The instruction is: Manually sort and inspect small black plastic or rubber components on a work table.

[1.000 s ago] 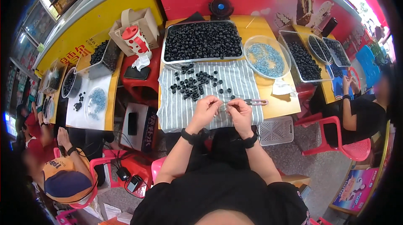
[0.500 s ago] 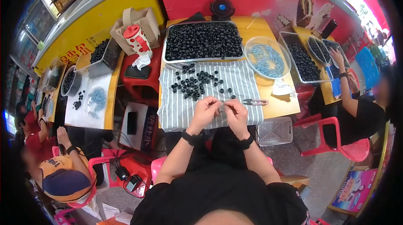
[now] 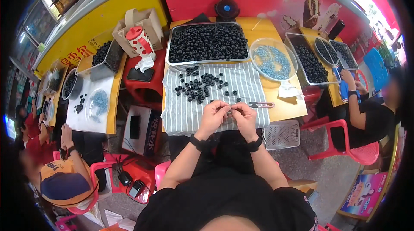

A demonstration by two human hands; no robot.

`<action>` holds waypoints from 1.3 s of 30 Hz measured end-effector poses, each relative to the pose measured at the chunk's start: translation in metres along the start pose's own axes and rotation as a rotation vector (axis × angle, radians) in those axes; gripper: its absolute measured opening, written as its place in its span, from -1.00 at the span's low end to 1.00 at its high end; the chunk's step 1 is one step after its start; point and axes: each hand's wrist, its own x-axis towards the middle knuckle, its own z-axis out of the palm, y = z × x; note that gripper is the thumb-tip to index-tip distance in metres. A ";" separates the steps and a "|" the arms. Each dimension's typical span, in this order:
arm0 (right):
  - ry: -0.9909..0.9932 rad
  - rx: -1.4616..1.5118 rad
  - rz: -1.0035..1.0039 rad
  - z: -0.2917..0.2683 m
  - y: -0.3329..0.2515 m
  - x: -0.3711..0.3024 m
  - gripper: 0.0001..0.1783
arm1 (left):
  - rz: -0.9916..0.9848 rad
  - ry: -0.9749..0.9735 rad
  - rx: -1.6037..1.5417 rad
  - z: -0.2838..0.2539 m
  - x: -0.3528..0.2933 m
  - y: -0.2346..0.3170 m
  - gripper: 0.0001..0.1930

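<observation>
A: How are the hands set?
B: The left hand (image 3: 214,118) and the right hand (image 3: 244,119) are held over the near part of a striped cloth (image 3: 183,114), with their fingertips brought close to each other. Thumb and fingers are drawn in on each. Whether they are fully closed, or anything is clamped between them, cannot be told; the view is too small.

A: Where are the black pieces found?
B: Loose black pieces (image 3: 199,88) are scattered on the cloth, just beyond the hands. Many more are heaped in a rectangular tray (image 3: 207,62), which is set behind them on the yellow table (image 3: 280,112).

A: What is noted to the right?
B: A pair of snips (image 3: 262,105) is laid near the right hand, at the cloth's right edge. Farther back, a clear round bowl (image 3: 257,68) is placed beside the tray; small blue pieces (image 3: 271,62) are contained in it. Crumpled white paper (image 3: 290,90) is seen just in front of the bowl.

A: And behind the tray?
B: A dark round fan (image 3: 227,9) is stood there.
</observation>
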 end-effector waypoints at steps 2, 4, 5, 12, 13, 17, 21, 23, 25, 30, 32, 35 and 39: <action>-0.003 0.024 0.010 -0.001 0.001 0.000 -0.92 | 0.015 0.000 0.009 0.001 0.000 0.000 -0.92; -0.001 0.060 0.038 -0.003 0.004 0.000 -0.92 | 0.019 -0.002 0.032 0.001 0.000 0.002 -0.92; 0.005 0.076 0.034 -0.002 0.004 0.000 -0.92 | 0.025 -0.007 0.019 0.001 0.000 0.000 -0.92; 0.044 0.031 -0.022 0.001 0.001 -0.001 -0.91 | 0.279 0.046 0.315 0.005 0.000 0.002 -0.91; 0.049 0.006 -0.031 0.001 0.000 -0.002 -0.91 | 0.377 0.064 0.445 0.005 0.000 0.004 -0.91; 0.043 0.011 0.003 -0.001 -0.001 -0.001 -0.89 | 0.431 0.086 0.538 0.010 0.001 0.008 -0.88; 0.036 0.039 0.005 0.000 -0.003 0.001 -0.88 | 0.426 0.063 0.571 0.006 0.005 0.003 -0.85; 0.033 0.031 0.012 0.000 -0.004 0.001 -0.88 | 0.337 0.048 0.540 0.003 0.005 0.002 -0.85; 0.042 -0.009 0.011 -0.002 -0.002 0.003 -0.88 | 0.168 0.030 0.461 0.003 0.002 0.009 -0.87; 0.039 0.056 0.033 0.000 -0.005 0.005 -0.87 | 0.173 -0.120 0.125 -0.003 0.002 0.012 -0.93; 0.028 0.082 0.056 0.001 -0.005 0.005 -0.86 | 0.238 -0.129 0.196 -0.006 0.003 0.008 -0.93; 0.029 0.094 0.065 -0.002 -0.003 0.005 -0.85 | 0.262 -0.106 0.279 -0.003 0.003 0.011 -0.93; 0.022 0.054 0.045 -0.002 -0.003 0.004 -0.86 | 0.240 -0.083 0.303 -0.002 0.002 0.011 -0.94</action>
